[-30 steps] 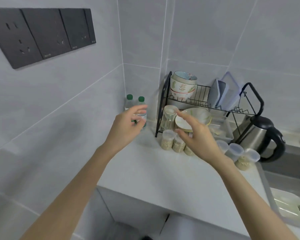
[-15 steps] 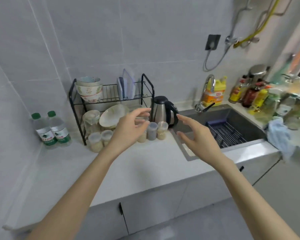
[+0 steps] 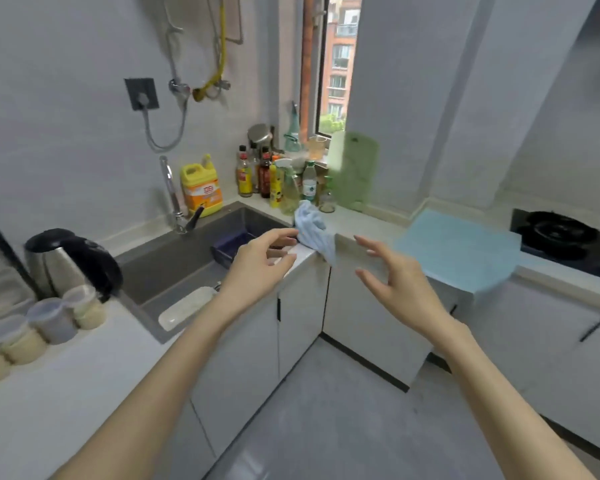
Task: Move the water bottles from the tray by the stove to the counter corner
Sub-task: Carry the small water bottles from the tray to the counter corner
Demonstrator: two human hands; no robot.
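Head view has swung toward the stove point(image 3: 561, 233); left hand point(image 3: 257, 265) and right hand point(image 3: 399, 285), grips open and empty, likely seek another water bottle point(image 3: 309, 185).

Stove point(image 3: 560, 235) cut by right edge, jars point(image 3: 21, 341) (lidded) cropped at left, condiment bottles point(image 3: 255, 173) blurred.

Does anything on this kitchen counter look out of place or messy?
A crumpled blue cloth lies bunched at the counter edge beside the sink, part drooping over the front. The light blue mat next to the stove also seems to jut past the counter edge. No spill shows.
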